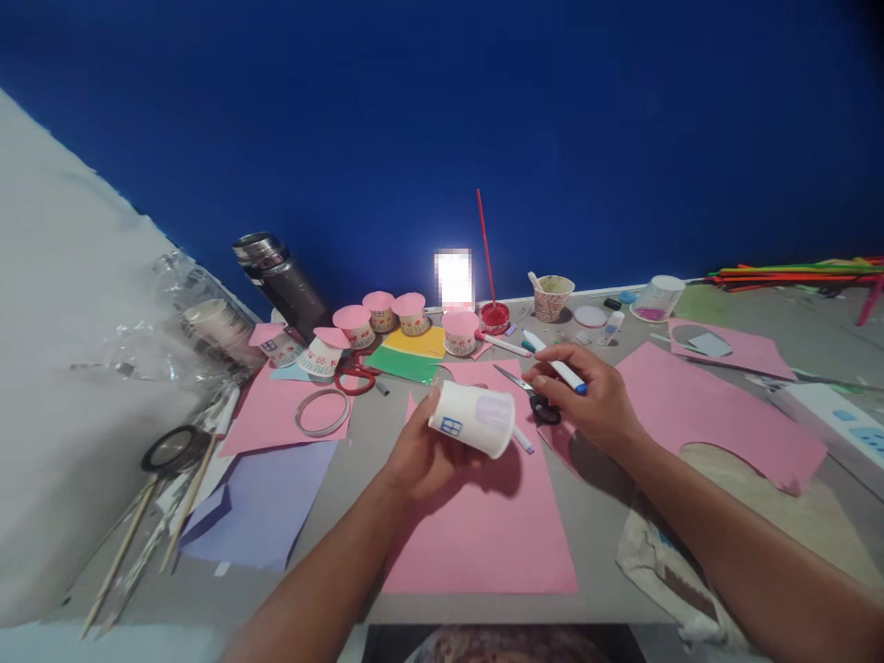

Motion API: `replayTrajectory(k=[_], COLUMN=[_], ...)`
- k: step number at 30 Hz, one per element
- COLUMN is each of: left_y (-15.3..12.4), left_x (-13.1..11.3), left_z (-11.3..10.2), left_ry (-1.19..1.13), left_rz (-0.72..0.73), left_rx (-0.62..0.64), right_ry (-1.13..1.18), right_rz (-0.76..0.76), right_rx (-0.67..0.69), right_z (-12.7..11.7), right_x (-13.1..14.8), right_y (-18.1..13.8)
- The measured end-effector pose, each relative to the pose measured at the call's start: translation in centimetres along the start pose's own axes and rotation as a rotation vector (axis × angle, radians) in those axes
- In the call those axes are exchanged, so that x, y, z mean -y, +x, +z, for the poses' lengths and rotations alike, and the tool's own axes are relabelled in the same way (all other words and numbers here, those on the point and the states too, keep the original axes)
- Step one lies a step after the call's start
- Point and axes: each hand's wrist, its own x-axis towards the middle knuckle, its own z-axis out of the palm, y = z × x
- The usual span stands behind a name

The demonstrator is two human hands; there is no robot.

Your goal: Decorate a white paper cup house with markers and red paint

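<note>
My left hand is wrapped round a white paper cup held on its side above a pink paper sheet; a small blue window is drawn on the cup. My right hand grips a white marker with a blue cap, just right of the cup. Black-handled scissors lie under the right hand, and another marker lies below the cup.
Several pink-roofed cup houses stand at the back with red scissors, a steel flask, a red paint pot with brush, tape rolls, pink sheets, and wooden sticks at the left.
</note>
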Motion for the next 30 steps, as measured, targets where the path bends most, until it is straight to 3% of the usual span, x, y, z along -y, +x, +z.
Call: replayTrajectory(k=[4, 7, 11, 15, 17, 21, 23, 26, 30], left_y=[0.4, 0.8, 1.0, 1.0, 1.0, 0.7, 0.3, -0.5, -1.4], left_x=[0.4, 0.8, 1.1, 1.4, 1.6, 0.9, 0.0, -1.2, -1.6], left_z=[-0.5, -0.8, -0.6, -0.3, -0.3, -0.8, -1.2, -1.3, -0.5], left_ry=[-0.213, -0.281, -0.241, -0.138, -0.075, 0.167, 0.379, 0.746, 1.219], left_rz=[-0.235, -0.365, -0.525, -0.588, -0.484, 0.109, 0.325, 0.466, 0.527], left_rx=[0.156, 0.243, 0.283, 0.297, 0.25, 0.009, -0.005, 0.016, -0.027], right_ry=[-0.085, -0.129, -0.125, -0.145, -0.173, -0.3, -0.364, -0.424, -0.471], right_rz=[-0.219, -0.3, -0.275, -0.234, -0.268, -0.379, -0.377, -0.411, -0.526], right_rx=[0.273, 0.483, 0.667, 0.715, 0.665, 0.48, 0.442, 0.434, 0.456], right_z=[-0.2, -0.5, -0.8, -0.8, -0.8, -1.0, -1.2, -1.2, -0.7], right_x=[0.5, 0.8, 1.2, 1.6, 1.7, 1.4, 1.2, 0.5, -0.2], right_y=[-0.9, -1.6, -2.3, -2.6, -2.4, -1.4, -0.8, -0.3, -0.4])
